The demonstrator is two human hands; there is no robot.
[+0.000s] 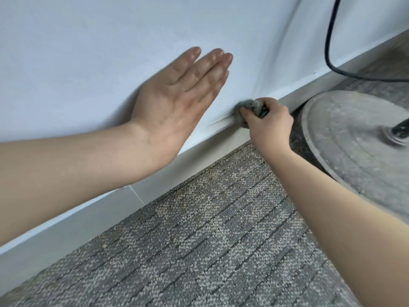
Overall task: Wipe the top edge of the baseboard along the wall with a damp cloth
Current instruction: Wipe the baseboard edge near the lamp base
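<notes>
With the right hand point(269, 124) bunching the cloth point(250, 108) in curled fingers on the baseboard point(155, 185) top edge and the left hand point(174, 100) flat, fingers together, by the wall point(88, 63), steady downward pressure looks best.

Both forearms point(66, 160) were bare all the way to the edge of the shot, just plain skin. The left hand point(174, 100) had clear creases across the palm and came out a bit blurry at the fingertips. The right hand point(269, 127) showed rounded knuckles.
</notes>
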